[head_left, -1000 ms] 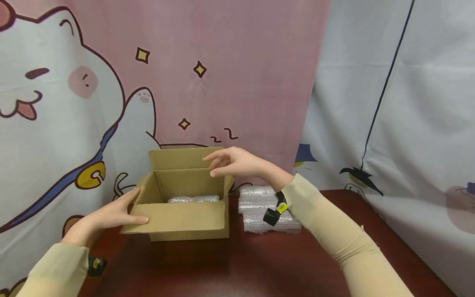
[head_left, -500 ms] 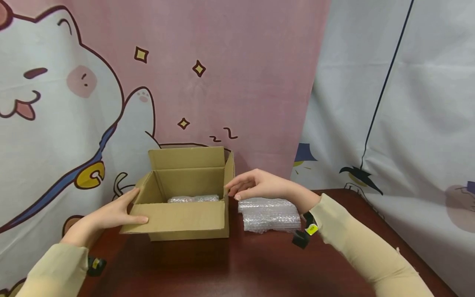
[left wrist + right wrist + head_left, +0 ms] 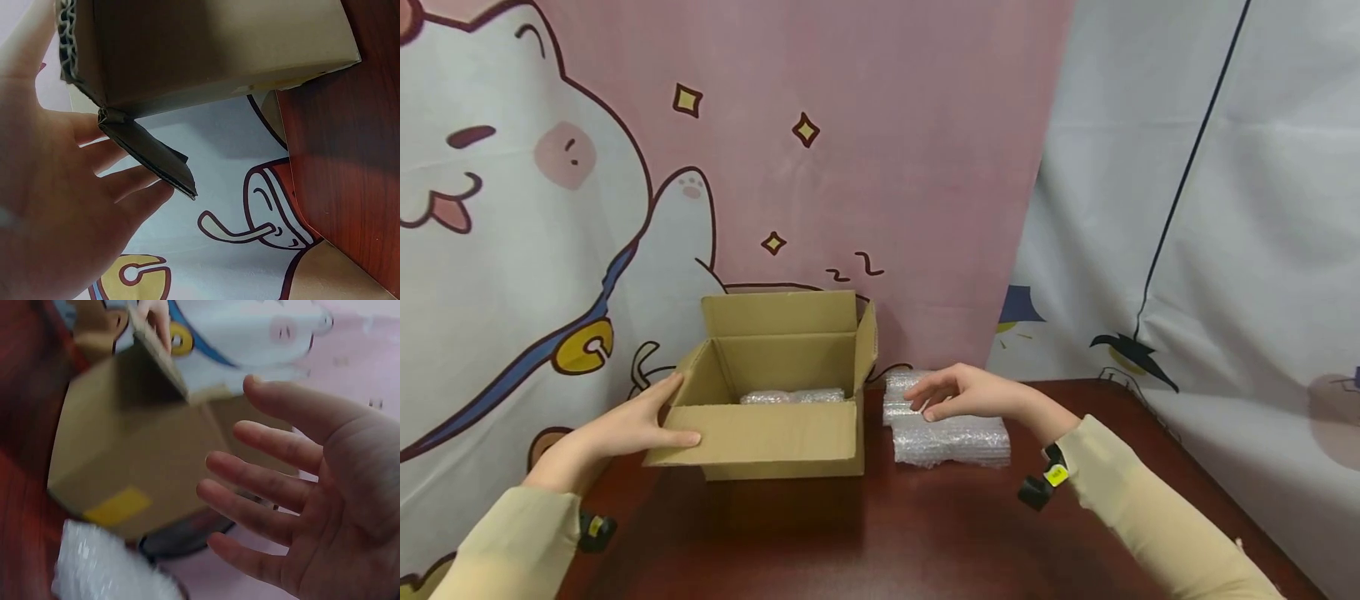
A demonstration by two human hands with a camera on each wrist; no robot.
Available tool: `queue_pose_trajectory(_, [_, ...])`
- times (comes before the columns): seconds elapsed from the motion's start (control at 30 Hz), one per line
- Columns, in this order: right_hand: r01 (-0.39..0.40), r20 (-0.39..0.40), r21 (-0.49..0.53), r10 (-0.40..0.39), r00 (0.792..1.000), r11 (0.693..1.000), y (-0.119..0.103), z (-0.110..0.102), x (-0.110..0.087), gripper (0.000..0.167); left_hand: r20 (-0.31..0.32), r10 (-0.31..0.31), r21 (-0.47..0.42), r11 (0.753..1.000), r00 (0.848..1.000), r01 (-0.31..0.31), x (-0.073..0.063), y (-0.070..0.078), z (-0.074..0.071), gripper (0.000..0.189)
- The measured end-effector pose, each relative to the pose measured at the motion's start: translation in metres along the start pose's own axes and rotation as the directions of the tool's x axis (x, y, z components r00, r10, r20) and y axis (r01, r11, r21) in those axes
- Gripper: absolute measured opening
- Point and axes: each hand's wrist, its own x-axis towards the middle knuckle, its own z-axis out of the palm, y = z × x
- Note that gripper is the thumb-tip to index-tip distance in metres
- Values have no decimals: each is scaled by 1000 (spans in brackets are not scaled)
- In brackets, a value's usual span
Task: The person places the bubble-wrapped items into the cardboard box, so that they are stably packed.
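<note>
An open cardboard box (image 3: 782,463) stands on the table with its flaps spread. My left hand (image 3: 613,433) holds the box's left front corner, thumb over the front flap (image 3: 775,433) and fingers outside the left flap. The left wrist view shows those fingers (image 3: 112,169) behind the cardboard. Inside the box lie bubble-wrapped items (image 3: 793,397), mostly hidden by the front flap. Right of the box, several bubble-wrapped pieces (image 3: 951,442) lie in a group. My right hand (image 3: 973,396) hovers over them with spread, slightly bent fingers and holds nothing.
The dark red wooden table (image 3: 925,533) extends in front of the box. Close behind it hangs a printed curtain (image 3: 925,167) with a cartoon cat. A white curtain (image 3: 1187,250) runs along the right edge.
My right hand has moved from above the box, past its right side, to over the bubble-wrapped pieces. My left hand has stayed at the box's corner, and the box has not moved.
</note>
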Motion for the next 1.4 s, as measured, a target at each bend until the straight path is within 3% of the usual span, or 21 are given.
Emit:
queue_pose_trajectory(0.33, [-105, -49, 73, 109, 993, 992, 70, -9, -7, 46, -9, 1, -12, 1000, 1000, -1, 0, 2, 2, 110])
queue_pose_trajectory(0.53, [-124, -94, 0, 124, 988, 992, 102, -4, -9, 50, -18, 2, -3, 1000, 1000, -2, 1, 1, 2, 110])
queue_pose_trajectory(0.77, [-140, -197, -102, 118, 973, 985, 122, 2, -7, 55, -21, 3, 3, 1000, 1000, -3, 2, 0, 3, 111])
queue_pose_trajectory(1.0, [-169, -267, -261, 98, 959, 950, 136, 9, -5, 69, -22, 11, -10, 1000, 1000, -11, 3, -2, 5, 110])
queue_pose_trajectory(1.2, [-191, -264, -352, 99, 960, 916, 145, 15, -5, 71, -19, -4, -7, 1000, 1000, 4, 3, -2, 4, 110])
queue_pose_trajectory(1.4, [-173, -234, -367, 89, 968, 914, 148, 18, -4, 70, -15, -9, -10, 1000, 1000, 9, 3, -2, 4, 110])
